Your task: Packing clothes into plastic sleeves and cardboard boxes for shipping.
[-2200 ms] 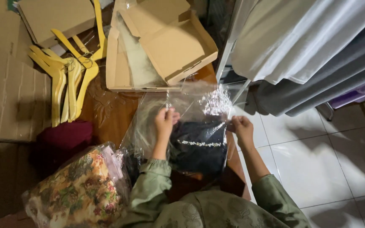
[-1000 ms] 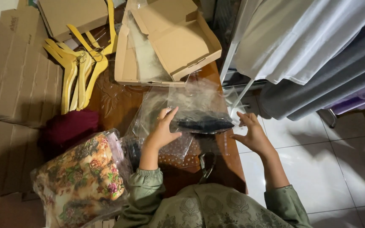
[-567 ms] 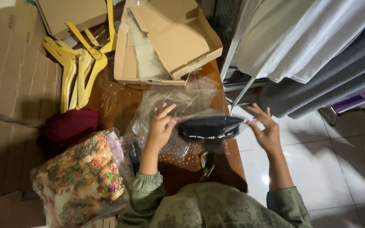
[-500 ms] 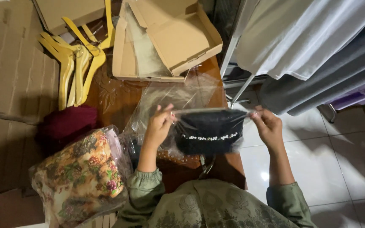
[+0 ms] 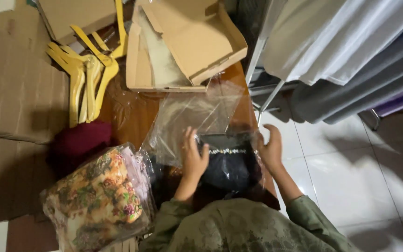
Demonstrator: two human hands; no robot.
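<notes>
A folded black garment (image 5: 227, 161) with a pale beaded trim lies inside a clear plastic bag (image 5: 197, 116) on the brown wooden table (image 5: 131, 116). My left hand (image 5: 193, 156) presses on the garment's left side, fingers spread and pointing away from me. My right hand (image 5: 270, 148) sits against its right side, fingers apart. The bag's empty upper half stretches away toward an open cardboard box (image 5: 187, 44).
Yellow wooden hangers (image 5: 87, 79) lie at the table's left. A dark red cloth (image 5: 80, 142) and a bagged floral fabric bundle (image 5: 96, 196) sit near my left elbow. Flat cardboard sheets (image 5: 15, 102) cover the left. Hanging clothes on a rack (image 5: 341, 51) stand right, over white floor tiles.
The bagged black garment, held up between both hands half a second ago, now lies lower on the table with both hands flat against its sides.
</notes>
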